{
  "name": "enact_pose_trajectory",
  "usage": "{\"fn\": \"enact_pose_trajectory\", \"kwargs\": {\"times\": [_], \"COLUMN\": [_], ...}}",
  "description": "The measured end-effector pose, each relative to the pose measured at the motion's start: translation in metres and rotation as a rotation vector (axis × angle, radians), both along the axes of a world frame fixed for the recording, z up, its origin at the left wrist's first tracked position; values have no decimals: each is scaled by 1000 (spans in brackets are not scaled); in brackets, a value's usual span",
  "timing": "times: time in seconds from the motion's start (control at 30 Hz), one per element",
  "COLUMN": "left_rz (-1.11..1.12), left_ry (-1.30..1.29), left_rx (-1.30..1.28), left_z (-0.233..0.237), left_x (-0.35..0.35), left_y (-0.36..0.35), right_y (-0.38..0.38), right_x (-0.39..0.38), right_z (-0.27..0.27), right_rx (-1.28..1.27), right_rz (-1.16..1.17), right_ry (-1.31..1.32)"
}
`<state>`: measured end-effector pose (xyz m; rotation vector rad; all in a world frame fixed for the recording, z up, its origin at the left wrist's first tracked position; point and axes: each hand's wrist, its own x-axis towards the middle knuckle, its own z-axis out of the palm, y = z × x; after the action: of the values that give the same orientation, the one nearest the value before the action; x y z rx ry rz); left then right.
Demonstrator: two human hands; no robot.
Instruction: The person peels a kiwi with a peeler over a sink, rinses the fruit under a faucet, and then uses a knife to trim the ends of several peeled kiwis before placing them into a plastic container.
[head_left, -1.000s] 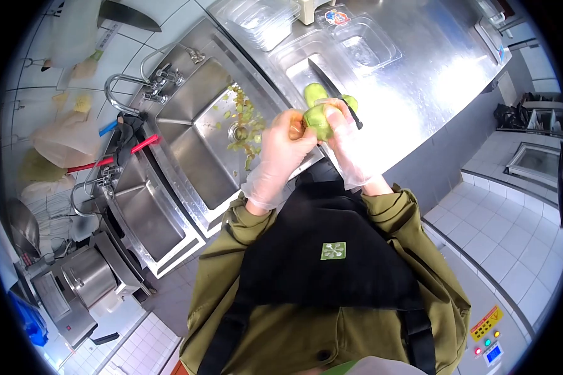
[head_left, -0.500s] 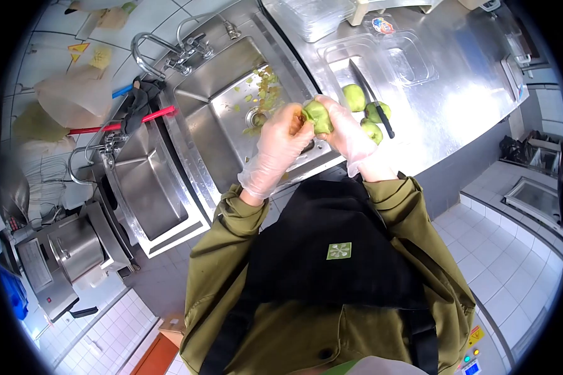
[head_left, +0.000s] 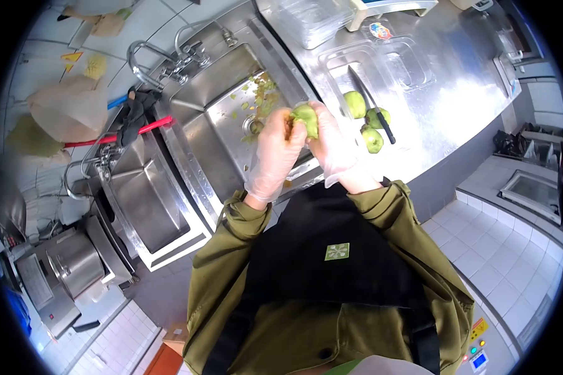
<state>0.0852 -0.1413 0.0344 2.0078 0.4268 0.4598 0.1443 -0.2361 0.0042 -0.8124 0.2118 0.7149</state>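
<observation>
Both my hands wear clear plastic gloves and meet over the near right edge of the sink [head_left: 216,140]. A green, partly peeled fruit [head_left: 306,119] sits between them. My left hand [head_left: 277,147] is closed against the fruit's left side, where something brownish shows at the fingertips, too small to name. My right hand [head_left: 330,145] wraps round the fruit from the right. Green and brown peelings [head_left: 264,94] lie in the sink near the drain.
On the steel counter [head_left: 447,81] to the right, a clear tray [head_left: 338,69] holds green fruits [head_left: 355,104] and a black-handled knife [head_left: 381,119] rests across them. Stacked clear containers [head_left: 313,22] stand behind. A faucet [head_left: 178,65] rises at the sink's back left.
Both hands have shifted slightly left with the fruit, and its held angle has turned a little. The camera view has moved slightly.
</observation>
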Motion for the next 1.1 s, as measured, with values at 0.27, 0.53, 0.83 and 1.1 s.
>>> {"fn": "enact_pose_trajectory", "kwargs": {"times": [0.27,0.53,0.83,1.1], "left_rz": [36,154,300,415], "left_ry": [-79,-165,-212,-273], "left_rx": [14,-119,-262,-477], "left_z": [-14,-35,-43,-52], "left_x": [15,36,42,47], "left_y": [-9,-20,-25,-26], "right_y": [-3,0,10,6], "right_x": [0,3,7,21], "right_z": [7,19,-3,-13], "right_rx": [-110,-195,-337,-604], "right_rz": [-95,-321,-391,-352], "right_ry": [-139,-222,-502,-1205]}}
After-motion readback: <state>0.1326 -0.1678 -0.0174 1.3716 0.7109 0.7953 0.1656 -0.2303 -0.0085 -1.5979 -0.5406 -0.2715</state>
